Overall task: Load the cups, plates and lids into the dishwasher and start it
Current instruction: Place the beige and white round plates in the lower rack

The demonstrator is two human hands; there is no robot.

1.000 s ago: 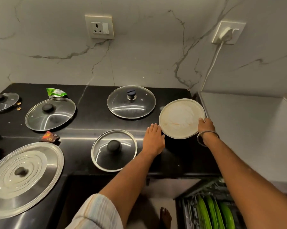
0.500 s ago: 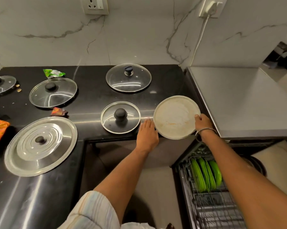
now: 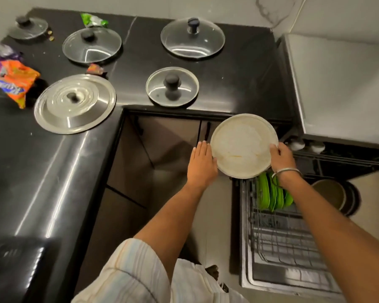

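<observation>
Plate: round white plate (image 3: 243, 145) was held in the air, off the black counter (image 3: 238, 68), just above the far end of the open dishwasher rack (image 3: 278, 241).
Right hand: right hand (image 3: 281, 157) gripped the plate's right rim, fingers curled over the edge; a metal bangle (image 3: 285, 172) sat on the wrist.
Left hand: left hand (image 3: 200, 162) lay against the plate's left rim with fingers straight and together.
Rack: green plates (image 3: 271, 193) stood upright at its far end, just beneath the white plate.
Lids: a small steel-rimmed lid (image 3: 172, 86), two larger glass lids (image 3: 193, 37) (image 3: 92, 45) and a big steel lid (image 3: 75, 103) lay on the counter, well apart.
Left side: orange snack wrappers (image 3: 16, 80) lay on the counter.
</observation>
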